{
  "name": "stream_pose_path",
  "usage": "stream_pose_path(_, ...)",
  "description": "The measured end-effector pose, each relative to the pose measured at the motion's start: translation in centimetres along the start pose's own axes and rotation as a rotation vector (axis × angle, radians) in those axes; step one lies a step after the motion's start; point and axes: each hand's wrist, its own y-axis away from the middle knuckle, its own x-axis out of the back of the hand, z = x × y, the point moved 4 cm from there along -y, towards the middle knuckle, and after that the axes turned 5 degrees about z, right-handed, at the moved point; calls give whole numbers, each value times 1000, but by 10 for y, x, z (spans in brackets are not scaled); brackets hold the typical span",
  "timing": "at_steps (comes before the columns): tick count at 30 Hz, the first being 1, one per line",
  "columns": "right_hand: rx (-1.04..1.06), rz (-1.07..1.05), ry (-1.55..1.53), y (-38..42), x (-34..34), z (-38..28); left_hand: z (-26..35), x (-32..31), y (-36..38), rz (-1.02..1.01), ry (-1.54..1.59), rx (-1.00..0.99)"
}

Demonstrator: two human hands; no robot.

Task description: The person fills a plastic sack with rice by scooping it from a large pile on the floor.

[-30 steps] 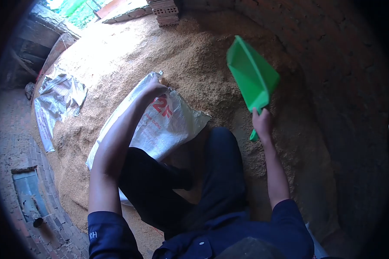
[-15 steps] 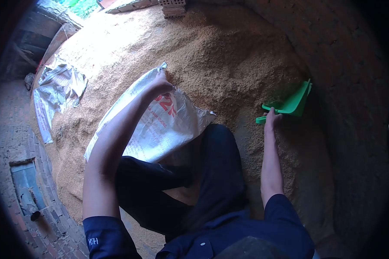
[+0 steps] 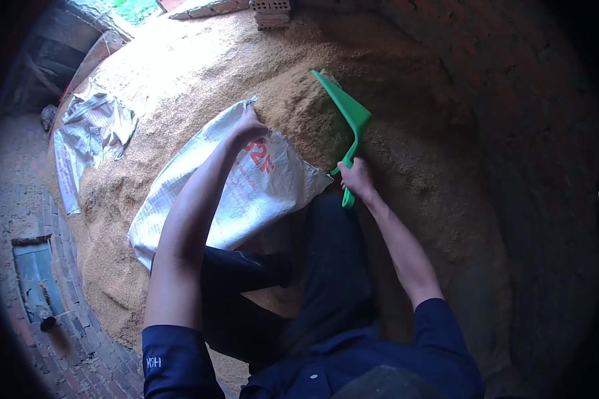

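My left hand [image 3: 249,128] grips the upper edge of a white woven sack [image 3: 209,193] with red print, which lies slanted against my bent legs. In my right hand [image 3: 357,178] is the handle of a green plastic dustpan [image 3: 351,114], fingers wrapped round it. The dustpan is tipped on its side, its pan just right of the sack's mouth. Loose tan grain-like material [image 3: 299,110] lies along the pan's left side and over the sack's opening. How full the sack is inside cannot be made out.
A large heap of the same material [image 3: 180,73] spreads around me. A crumpled white sack [image 3: 100,126] lies on its left side. Hollow bricks [image 3: 271,13] stand at the back. A dark brick wall [image 3: 532,133] curves along the right, and brick paving [image 3: 80,332] shows lower left.
My right hand has swung the dustpan left from the heap's right side to the sack's mouth, turning it on its side. My left hand keeps its grip on the sack edge.
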Motion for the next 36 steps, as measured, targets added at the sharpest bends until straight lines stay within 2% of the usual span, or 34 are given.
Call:
stream_pose_path(1, 53, -45, -44, 12, -8, -11, -2, 4, 0, 18, -5, 1)
stream_pose_path(2, 255, 8, 98, 12, -19, -9, -3, 7, -1, 36, -10, 2)
stream_pose_path(4, 478, 44, 214, 28, -30, -30, -4, 16, -6, 33, -57, 68)
stream_pose_path(6, 437, 6, 282, 57, -26, -52, 0, 21, -11, -113, -61, -96)
stream_pose_path(8, 382, 38, 290, 71, -9, -61, -19, 24, -35, -275, -29, -136)
stream_pose_path(9, 329, 59, 306, 77, -3, -60, -20, 23, -32, -284, -30, -137)
stream_pose_path(11, 360, 283, 227, 82, 26, -32, -22, 30, -22, -58, -135, -40)
stream_pose_path(13, 280, 470, 233, 87, 64, 10, -13, 27, -8, -59, -160, -31)
stream_pose_path(14, 82, 424, 39, 86, 81, 45, -7, 28, 1, -50, -187, -19)
stream_pose_path(16, -133, 631, -93, 97, 109, 99, -3, 24, 9, -74, -166, 43)
stream_pose_path(17, -137, 624, -87, 100, 102, 116, -9, 20, 3, -109, -162, -11)
stream_pose_path(19, -432, 828, -174, 108, 97, 149, -9, 13, 0, -145, -157, -66)
stream_pose_path(20, -433, 823, -173, 106, 88, 150, -7, 11, 3, -149, -151, -62)
stream_pose_path(24, -424, 449, -210, 75, 16, 104, -1, 9, 11, -160, -151, -63)
stream_pose_path(28, -191, 127, -176, 24, -17, 61, -7, 12, 11, -125, -131, -96)
stream_pose_path(30, 20, 74, -20, 8, -38, 47, -3, 16, 19, -48, -168, -71)
stream_pose_path(31, 159, 120, 59, 12, -45, 30, -14, 16, 13, -47, -169, -67)
stream_pose_path(32, 346, 178, 183, 39, -30, -33, -30, 14, -3, 31, -217, -123)
stream_pose_path(33, 265, -27, 70, 36, -41, -29, -37, 16, -13, 109, -261, -181)
stream_pose_path(34, 391, -38, 105, 47, -41, -43, -33, 19, -11, 104, -263, -190)
stream_pose_path(36, 464, 8, 200, 63, -49, -56, -16, 25, 2, -26, -10, -327)
